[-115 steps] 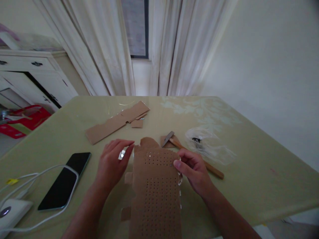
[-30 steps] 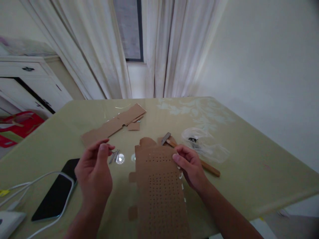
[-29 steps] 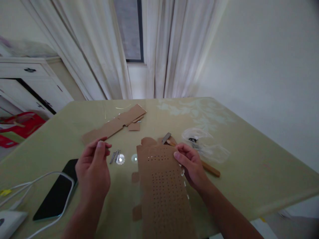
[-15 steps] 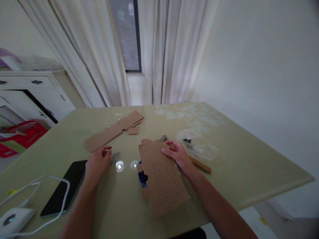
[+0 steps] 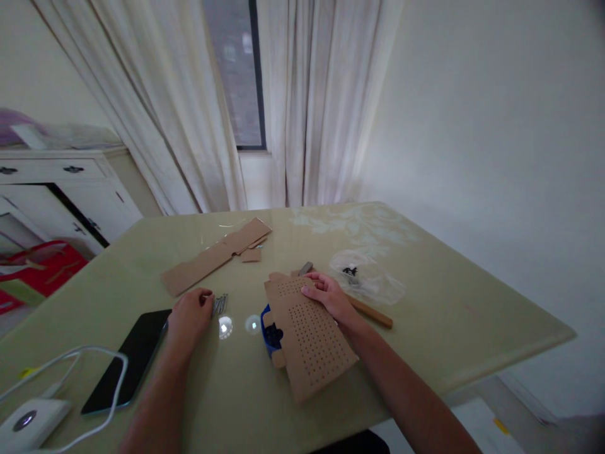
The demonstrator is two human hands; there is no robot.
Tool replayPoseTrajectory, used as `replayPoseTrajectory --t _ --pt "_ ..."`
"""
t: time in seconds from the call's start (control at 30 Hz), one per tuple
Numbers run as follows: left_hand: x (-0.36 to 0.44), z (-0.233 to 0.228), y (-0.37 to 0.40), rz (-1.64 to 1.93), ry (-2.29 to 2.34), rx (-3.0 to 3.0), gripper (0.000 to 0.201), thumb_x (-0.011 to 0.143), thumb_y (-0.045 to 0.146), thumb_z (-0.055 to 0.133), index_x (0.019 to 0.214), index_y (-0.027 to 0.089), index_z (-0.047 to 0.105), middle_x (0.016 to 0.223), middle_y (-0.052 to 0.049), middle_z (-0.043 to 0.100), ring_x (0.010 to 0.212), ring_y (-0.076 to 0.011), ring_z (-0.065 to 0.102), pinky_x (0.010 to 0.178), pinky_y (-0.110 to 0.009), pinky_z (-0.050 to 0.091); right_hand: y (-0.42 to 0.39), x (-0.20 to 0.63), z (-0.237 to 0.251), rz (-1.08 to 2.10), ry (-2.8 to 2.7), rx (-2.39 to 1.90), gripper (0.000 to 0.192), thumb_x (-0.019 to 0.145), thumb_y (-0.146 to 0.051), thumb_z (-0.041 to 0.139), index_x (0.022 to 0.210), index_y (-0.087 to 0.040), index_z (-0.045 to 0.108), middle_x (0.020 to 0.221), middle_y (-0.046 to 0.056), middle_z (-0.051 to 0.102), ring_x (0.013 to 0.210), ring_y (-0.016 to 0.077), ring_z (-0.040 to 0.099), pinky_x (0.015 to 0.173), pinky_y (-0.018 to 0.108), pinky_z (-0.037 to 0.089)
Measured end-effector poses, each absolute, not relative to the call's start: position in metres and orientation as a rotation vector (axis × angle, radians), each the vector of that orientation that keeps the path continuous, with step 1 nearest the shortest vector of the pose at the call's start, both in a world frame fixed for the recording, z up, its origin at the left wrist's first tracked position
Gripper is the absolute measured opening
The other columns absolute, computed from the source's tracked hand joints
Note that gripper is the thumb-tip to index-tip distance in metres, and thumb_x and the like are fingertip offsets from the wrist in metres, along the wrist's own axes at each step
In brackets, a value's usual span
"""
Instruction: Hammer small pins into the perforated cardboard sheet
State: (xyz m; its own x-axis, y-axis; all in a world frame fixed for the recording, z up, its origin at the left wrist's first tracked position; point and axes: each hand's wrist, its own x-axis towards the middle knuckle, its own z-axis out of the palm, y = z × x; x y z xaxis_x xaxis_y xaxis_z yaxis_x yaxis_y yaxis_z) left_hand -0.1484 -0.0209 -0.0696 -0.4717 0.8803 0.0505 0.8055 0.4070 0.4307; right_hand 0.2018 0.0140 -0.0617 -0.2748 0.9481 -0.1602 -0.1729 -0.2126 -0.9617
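My right hand (image 5: pixel 331 299) grips the top edge of a brown cardboard sheet (image 5: pixel 312 334) punched with rows of small holes, thumb on top. Under its left side shows a blue object (image 5: pixel 271 331) with dark round parts; its kind is unclear. A hammer lies beneath my right hand and wrist: its metal head (image 5: pixel 305 268) shows beyond the sheet, its wooden handle (image 5: pixel 373 313) to the right. My left hand (image 5: pixel 191 312) rests on the table with fingers curled together beside a small row of nails or screws (image 5: pixel 220 304). Whether a piece is pinched in them is hidden.
Cardboard strips (image 5: pixel 217 255) lie farther back on the glossy table (image 5: pixel 425 284). A clear plastic bag (image 5: pixel 373 280) holding small black pieces is right of the hammer head. On the left are a black tablet or phone (image 5: pixel 127 362), a white cable (image 5: pixel 123 372) and a white device (image 5: pixel 33 425).
My left hand's fingers have drawn closer to the nails or screws. My right hand still holds the cardboard sheet. The view has shifted slightly.
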Motion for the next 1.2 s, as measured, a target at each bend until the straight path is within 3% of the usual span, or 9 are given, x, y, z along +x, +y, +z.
replayPoseTrajectory --t 0.13,0.4,0.63,0.77,0.97,1.2 --pt "-0.143 -0.074 -0.02 0.703 2.455 1.575 0.035 0.097 0.036 0.052 0.107 0.016 0.079 0.098 -0.017 0.082 0.095 -0.0362 0.077 0.079 -0.042 0.055 0.014 0.202 -0.063 1.663 -1.121 -1.04 0.061 0.059 -0.057 0.101 0.098 -0.021 0.071 0.091 0.003 0.077 0.077 0.0186 0.072 0.074 0.032 0.054" --pt "-0.112 -0.066 -0.024 1.171 2.294 1.819 0.038 0.098 0.039 0.047 0.111 0.018 0.077 0.115 -0.017 0.078 0.111 -0.0338 0.07 0.105 -0.047 0.051 0.012 0.202 -0.061 1.698 -1.054 -1.028 0.055 0.061 -0.057 0.101 0.086 -0.021 0.068 0.081 0.001 0.074 0.07 0.0164 0.067 0.066 0.028 0.049" --pt "-0.059 -0.06 -0.034 1.486 1.728 1.593 0.047 0.104 0.056 0.05 0.117 0.02 0.077 0.107 -0.011 0.082 0.094 -0.0262 0.074 0.082 -0.037 0.057 0.012 0.2 -0.061 1.709 -0.954 -1.009 0.053 0.061 -0.055 0.101 0.086 -0.021 0.071 0.08 -0.001 0.072 0.067 0.0141 0.064 0.066 0.027 0.048" --pt "-0.035 -0.06 -0.043 1.425 1.37 1.399 0.053 0.103 0.063 0.055 0.122 0.02 0.079 0.121 -0.013 0.082 0.102 -0.0273 0.075 0.089 -0.039 0.058 0.008 0.201 -0.057 1.706 -0.925 -1.004 0.049 0.064 -0.052 0.101 0.09 -0.021 0.074 0.084 0.0 0.075 0.071 0.0156 0.067 0.069 0.028 0.051" --pt "-0.027 -0.066 -0.054 1.379 1.042 1.084 0.051 0.102 0.058 0.066 0.14 0.024 0.073 0.148 -0.012 0.072 0.133 -0.0307 0.068 0.116 -0.042 0.051 0.004 0.202 -0.052 1.726 -0.912 -0.97 0.053 0.059 -0.047 0.104 0.095 -0.021 0.075 0.093 0.003 0.08 0.078 0.0186 0.073 0.076 0.03 0.055" --pt "-0.023 -0.061 -0.057 1.287 0.958 0.913 0.053 0.089 0.049 0.086 0.134 0.023 0.076 0.142 -0.013 0.075 0.129 -0.0311 0.072 0.113 -0.039 0.056 0.001 0.201 -0.047 1.775 -0.967 -0.951 0.052 0.062 -0.049 0.103 0.099 -0.021 0.079 0.1 0.007 0.083 0.081 0.021 0.076 0.078 0.033 0.058"
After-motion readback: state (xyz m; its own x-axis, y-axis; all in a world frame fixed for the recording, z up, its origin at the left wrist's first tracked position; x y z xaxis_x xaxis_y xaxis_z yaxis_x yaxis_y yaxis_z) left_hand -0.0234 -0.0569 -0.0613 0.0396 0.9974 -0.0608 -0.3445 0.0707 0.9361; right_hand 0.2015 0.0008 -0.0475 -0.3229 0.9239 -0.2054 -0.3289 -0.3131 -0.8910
